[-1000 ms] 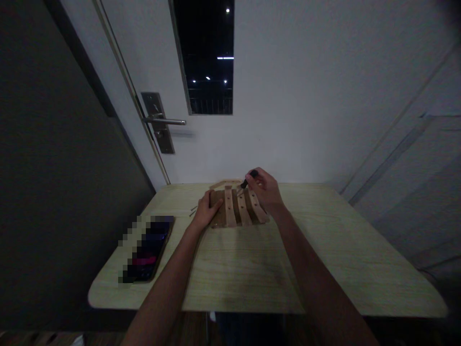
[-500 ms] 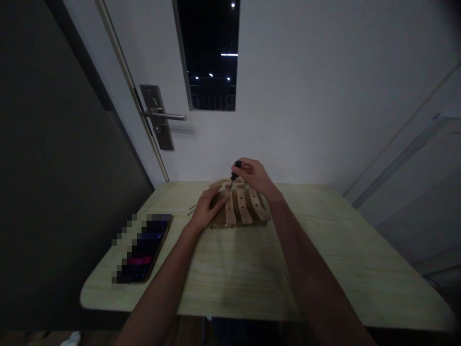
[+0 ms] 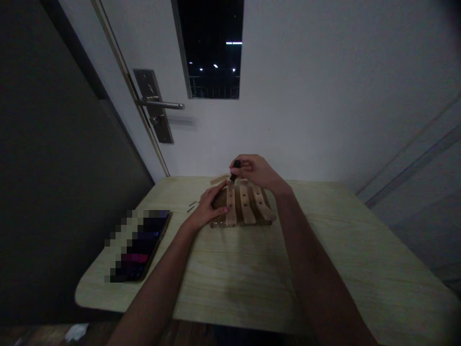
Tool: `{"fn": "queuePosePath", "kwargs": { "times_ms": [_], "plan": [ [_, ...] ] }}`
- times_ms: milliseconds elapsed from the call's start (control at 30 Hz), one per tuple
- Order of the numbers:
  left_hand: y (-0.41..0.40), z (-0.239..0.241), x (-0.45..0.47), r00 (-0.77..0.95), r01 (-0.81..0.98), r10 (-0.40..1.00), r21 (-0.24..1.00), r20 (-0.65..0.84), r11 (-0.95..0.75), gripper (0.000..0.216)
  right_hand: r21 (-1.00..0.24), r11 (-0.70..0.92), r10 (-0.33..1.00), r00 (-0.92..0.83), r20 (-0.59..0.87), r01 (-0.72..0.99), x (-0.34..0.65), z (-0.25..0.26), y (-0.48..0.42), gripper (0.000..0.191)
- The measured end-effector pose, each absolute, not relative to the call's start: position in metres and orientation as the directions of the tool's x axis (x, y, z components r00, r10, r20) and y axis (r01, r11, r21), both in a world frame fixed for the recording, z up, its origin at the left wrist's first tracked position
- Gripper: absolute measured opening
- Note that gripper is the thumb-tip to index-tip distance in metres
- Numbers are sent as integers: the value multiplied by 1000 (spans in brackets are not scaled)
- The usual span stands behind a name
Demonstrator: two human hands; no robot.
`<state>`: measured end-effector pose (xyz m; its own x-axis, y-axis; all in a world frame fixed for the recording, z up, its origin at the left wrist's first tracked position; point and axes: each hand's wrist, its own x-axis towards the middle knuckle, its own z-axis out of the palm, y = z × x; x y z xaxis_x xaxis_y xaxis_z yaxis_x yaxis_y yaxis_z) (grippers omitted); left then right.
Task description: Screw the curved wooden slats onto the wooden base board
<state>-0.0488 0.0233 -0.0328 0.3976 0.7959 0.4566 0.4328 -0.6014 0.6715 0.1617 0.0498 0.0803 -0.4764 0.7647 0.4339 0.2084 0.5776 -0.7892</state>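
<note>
My right hand (image 3: 254, 170) is closed around the black handle of a screwdriver (image 3: 236, 169). The tool tilts slightly, its shaft pointing down at the far end of the leftmost pale wooden strip (image 3: 230, 214). My left hand (image 3: 207, 206) holds that strip from the left, thumb on its near part and fingers stretched toward its far end. More wooden strips with dark holes, a middle one (image 3: 248, 211) and a right one (image 3: 264, 211), lie side by side across a brown block (image 3: 218, 224). Whether the tip sits in a screw is too small to tell.
Left of my left hand lie a few screws (image 3: 190, 208) on the pale wood-grain table (image 3: 230, 274). Another wooden piece (image 3: 219, 179) rests behind the block. A phone (image 3: 146, 245) lies at the left. Beyond the table stands a white door with a metal handle (image 3: 162, 104).
My view has shifted slightly. Both hands keep their places at the leftmost strip; the left fingers now reach closer to its far end, and the screwdriver stands at nearly the same spot.
</note>
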Motion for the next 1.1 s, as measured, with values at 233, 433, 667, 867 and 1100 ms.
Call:
{"fn": "queuePosePath", "kwargs": {
  "times_ms": [233, 433, 667, 867, 1100],
  "plan": [
    [19, -27, -44, 365, 523, 826, 640, 429, -563, 93, -764, 581, 771, -490, 407, 280, 162, 80, 46, 13],
    [17, -29, -43, 347, 583, 849, 617, 399, -529, 92, -739, 599, 759, -512, 401, 309, 160, 82, 44, 14],
    [15, -28, -42, 349, 553, 843, 636, 410, -538, 86, -728, 603, 756, -525, 391, 326, 154, 85, 36, 12],
    [14, -28, -42, 341, 562, 845, 632, 411, -534, 81, -707, 634, 746, -486, 455, 313, 155, 86, 35, 17],
    [14, -27, -42, 352, 571, 841, 618, 411, -540, 82, -611, 699, 711, -460, 532, 373, 153, 87, 36, 21]
  ]
}}
